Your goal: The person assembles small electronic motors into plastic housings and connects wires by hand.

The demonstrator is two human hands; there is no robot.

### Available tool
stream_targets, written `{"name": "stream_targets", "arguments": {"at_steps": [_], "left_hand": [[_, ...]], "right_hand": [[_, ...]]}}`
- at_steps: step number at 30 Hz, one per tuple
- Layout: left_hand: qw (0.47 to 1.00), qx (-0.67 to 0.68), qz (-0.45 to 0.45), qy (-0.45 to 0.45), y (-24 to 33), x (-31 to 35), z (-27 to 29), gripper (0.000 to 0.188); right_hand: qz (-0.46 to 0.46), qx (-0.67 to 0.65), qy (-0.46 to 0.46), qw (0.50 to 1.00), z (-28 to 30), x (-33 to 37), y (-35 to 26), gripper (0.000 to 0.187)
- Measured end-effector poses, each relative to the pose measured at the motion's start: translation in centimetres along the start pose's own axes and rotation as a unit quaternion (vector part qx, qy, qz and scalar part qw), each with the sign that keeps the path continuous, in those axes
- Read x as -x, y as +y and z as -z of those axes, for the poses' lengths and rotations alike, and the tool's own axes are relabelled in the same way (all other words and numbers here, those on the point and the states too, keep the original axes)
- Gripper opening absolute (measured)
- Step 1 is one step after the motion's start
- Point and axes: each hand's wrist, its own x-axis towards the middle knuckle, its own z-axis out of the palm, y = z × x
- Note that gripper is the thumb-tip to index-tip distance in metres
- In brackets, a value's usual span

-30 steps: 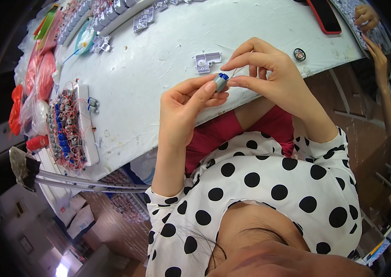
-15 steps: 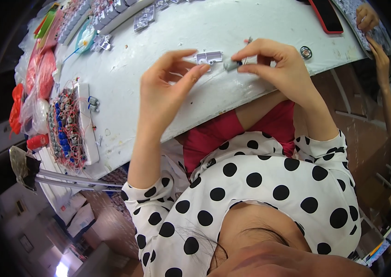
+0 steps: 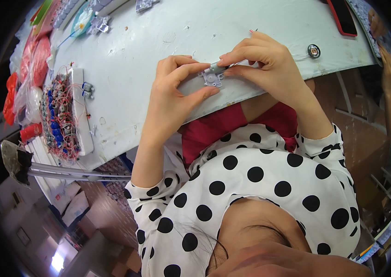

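Note:
A small grey cylindrical motor [image 3: 217, 68] is pinched between the thumb and index finger of my right hand [image 3: 269, 64]. It lies against the upper edge of a pale grey plastic housing [image 3: 212, 80] low over the near part of the table. My left hand [image 3: 172, 90] grips the housing from the left, index finger at its top and thumb near its lower edge. Thin wires run out past my right fingers. To the right, a small round black speaker [image 3: 314, 51] lies on the table, with white wires leading toward my right hand.
On the left, a white foam tray [image 3: 81, 115] is filled with wired motors, and grey motors [image 3: 87, 90] lie beside it. Plastic bags [image 3: 43, 57] and grey housings [image 3: 99, 24] stand farther back. A red-edged phone [image 3: 342, 18] lies far right, near another person's hand [image 3: 388, 64].
My hands have come together, bringing the motor against the housing, which my left hand now grips. The view has shifted slightly, and the speaker's white wires now show.

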Motion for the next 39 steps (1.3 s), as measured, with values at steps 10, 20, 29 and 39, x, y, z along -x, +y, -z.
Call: {"name": "stream_targets", "arguments": {"at_steps": [10, 20, 29, 39], "left_hand": [[0.999, 0.006, -0.028, 0.023, -0.6, 0.3, -0.1, 0.042], [0.998, 0.039, -0.014, -0.054, -0.1, -1.1, 2.9, 0.037], [0.936, -0.267, 0.012, 0.230, -12.9, -9.7, 15.2, 0.027], [0.903, -0.388, 0.060, 0.174, -13.3, -10.8, 13.8, 0.047]], "right_hand": [[0.057, 0.111, -0.006, 0.992, -0.1, -0.3, -0.3, 0.016], [0.073, 0.178, -0.030, 0.981, 0.1, 0.1, -1.0, 0.013], [0.070, 0.160, -0.004, 0.985, -0.2, -0.2, -1.3, 0.009], [0.090, 0.157, 0.005, 0.984, -0.8, -1.2, -1.9, 0.010]]}}
